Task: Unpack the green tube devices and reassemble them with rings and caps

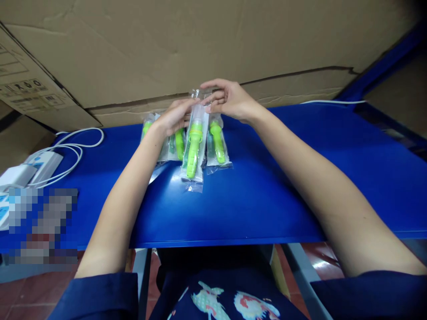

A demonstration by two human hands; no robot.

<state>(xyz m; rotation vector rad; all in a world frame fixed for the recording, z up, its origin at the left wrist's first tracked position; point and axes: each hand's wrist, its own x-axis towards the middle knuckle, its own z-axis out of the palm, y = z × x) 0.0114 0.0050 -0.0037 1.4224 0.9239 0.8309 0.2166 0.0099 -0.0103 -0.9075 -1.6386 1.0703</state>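
A clear plastic packet (195, 142) holds a bright green-handled tool with a transparent cap and a white card behind it; its exact kind I cannot make out. My left hand (176, 116) grips the packet's upper left side, its thumb near the top. My right hand (233, 101) has its thumb and fingers closed at the upper right edge of the same packet. Beside it on the right lies a similar packet (218, 144). Another packet (179, 144) lies to the left, partly under my left hand, and one more (147, 128) shows behind my wrist.
The packets are on a blue table (233, 209) against a large cardboard wall (187, 49). At the left lie white power adapters (20, 177) with a looped white cable (80, 153), beside a blurred-out object (48, 224). Another white cable (333, 102) runs at the back right.
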